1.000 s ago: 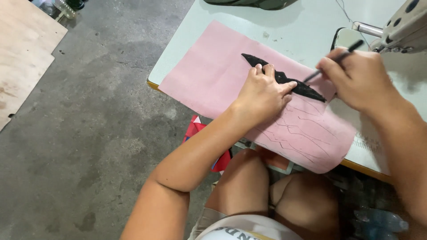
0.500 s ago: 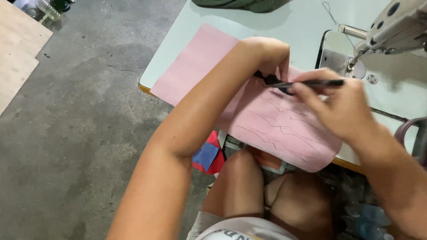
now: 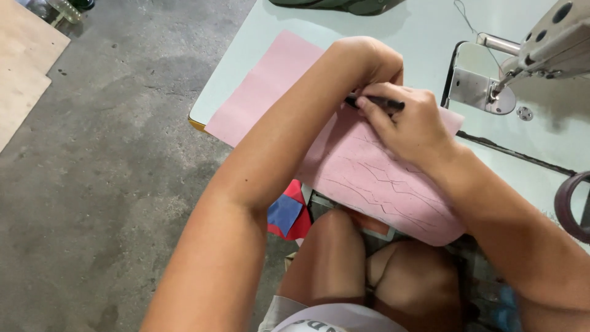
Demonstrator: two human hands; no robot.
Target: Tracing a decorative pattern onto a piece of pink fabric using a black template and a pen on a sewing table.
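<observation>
Pink sheet material (image 3: 369, 166), scored with traced outlines: lies on pale green tabletop (image 3: 424, 31), near edge overhanging toward the lap. Right hand (image 3: 412, 123) pinches slim black pen (image 3: 378, 101) at sheet's upper part, nearer the left hand than before. Left hand (image 3: 369, 58) now folded across, pressing sheet; grip unclear. Sewing machine head (image 3: 553, 43) close right; bare tabletop beyond.

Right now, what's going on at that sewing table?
A seated person is marking a pink sheet that lies on the pale sewing table and overhangs its near edge. The right hand holds a black pen to the sheet, which already carries several traced outlines. The left hand presses down just beyond the pen. The sewing machine stands to the right, untouched.
</observation>
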